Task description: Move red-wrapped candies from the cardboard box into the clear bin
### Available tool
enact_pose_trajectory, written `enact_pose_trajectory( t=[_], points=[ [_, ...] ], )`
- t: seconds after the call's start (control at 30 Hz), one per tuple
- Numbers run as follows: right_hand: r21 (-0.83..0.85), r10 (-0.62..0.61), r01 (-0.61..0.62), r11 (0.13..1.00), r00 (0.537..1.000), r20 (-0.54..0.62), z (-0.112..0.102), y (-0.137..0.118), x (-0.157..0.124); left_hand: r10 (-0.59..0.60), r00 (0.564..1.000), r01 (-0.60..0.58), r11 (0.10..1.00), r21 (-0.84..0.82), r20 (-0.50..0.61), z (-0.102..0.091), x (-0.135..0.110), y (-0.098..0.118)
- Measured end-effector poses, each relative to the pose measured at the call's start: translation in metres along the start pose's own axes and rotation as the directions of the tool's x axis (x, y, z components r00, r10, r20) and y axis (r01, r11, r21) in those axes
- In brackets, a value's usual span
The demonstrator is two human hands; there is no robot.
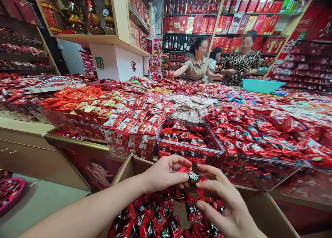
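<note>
Red-and-black wrapper: one sweet [192, 176], held between the hands, above the carton.

Left hand [169, 174]: fingers curled, thumb and fingertips closed on the sweet's left part; grasping.

Right hand [224, 196]: half open, fingers loosely bent, index and middle fingertips at the sweet's right end; thumb apart from them, lower. Whether it pinches the wrapper, cannot tell.

Carton [277, 213]: cardboard, open, directly beneath both hands. Contents: loose sweets [155, 213], red and black, heaped.

Tub [220, 149]: clear plastic, just ahead of the left hand, holding like wrappers.

Packets [127, 124]: red and white, stacked, ahead and left of the left hand.

Bin [259, 177]: clear, filled with red wrappers, ahead and right of the right hand.

Pink basin [22, 186]: low, well left of the left hand.

Turquoise basin [261, 86]: far ahead of the right hand, before a person in leopard print [240, 68].
</note>
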State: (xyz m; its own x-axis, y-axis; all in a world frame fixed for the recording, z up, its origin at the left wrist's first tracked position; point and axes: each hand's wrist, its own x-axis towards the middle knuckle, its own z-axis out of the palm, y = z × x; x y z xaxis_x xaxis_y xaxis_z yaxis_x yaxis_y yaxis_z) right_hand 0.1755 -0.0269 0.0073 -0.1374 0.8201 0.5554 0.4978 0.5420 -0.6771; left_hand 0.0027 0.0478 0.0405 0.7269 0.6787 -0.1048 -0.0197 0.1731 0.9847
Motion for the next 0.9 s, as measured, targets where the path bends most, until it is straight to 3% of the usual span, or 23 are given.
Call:
enact_pose_trajectory(
  t=[0.07, 0.17, 0.27, 0.37, 0.47, 0.67, 0.77, 0.9],
  points=[
    [0.142, 0.167, -0.160, 0.977, 0.985, -0.039, 0.004, 0.000, 0.000, 0.015, 1.000, -0.015, 1.000, 0.012, -0.001, 0.001, 0.000, -0.001],
    [0.370, 0.424, -0.396, 0.841, 0.906, 0.006, 0.012, 0.001, 0.001, 0.035, 0.999, -0.035, 0.999, 0.017, 0.020, 0.000, -0.001, -0.003],
    [0.466, 0.528, -0.466, 0.752, 0.849, -0.002, 0.017, 0.000, 0.002, 0.030, 0.999, -0.030, 0.999, 0.044, 0.017, -0.001, -0.001, -0.005],
    [0.531, 0.565, -0.446, 0.721, 0.821, -0.078, 0.018, -0.005, 0.004, 0.018, 1.000, -0.017, 0.998, 0.053, -0.021, 0.000, -0.002, -0.005],
    [0.592, 0.582, -0.441, 0.675, 0.811, -0.061, 0.015, -0.008, 0.008, 0.028, 0.998, -0.027, 0.999, 0.021, -0.062, 0.000, -0.003, -0.004],
    [0.433, 0.433, -0.306, 0.848, 0.871, -0.231, 0.009, -0.009, 0.024, 0.068, 0.997, -0.070, 0.996, -0.053, -0.030, 0.004, -0.010, -0.005],
    [0.366, 0.391, -0.318, 0.875, 0.909, -0.144, 0.006, -0.014, 0.034, 0.106, 0.993, -0.108, 0.993, -0.051, -0.052, 0.006, -0.013, -0.004],
    [0.382, 0.460, -0.425, 0.820, 0.888, -0.001, -0.011, -0.023, 0.062, 0.116, 0.991, -0.115, 0.993, -0.012, 0.066, 0.005, -0.015, -0.003]
  ],
)
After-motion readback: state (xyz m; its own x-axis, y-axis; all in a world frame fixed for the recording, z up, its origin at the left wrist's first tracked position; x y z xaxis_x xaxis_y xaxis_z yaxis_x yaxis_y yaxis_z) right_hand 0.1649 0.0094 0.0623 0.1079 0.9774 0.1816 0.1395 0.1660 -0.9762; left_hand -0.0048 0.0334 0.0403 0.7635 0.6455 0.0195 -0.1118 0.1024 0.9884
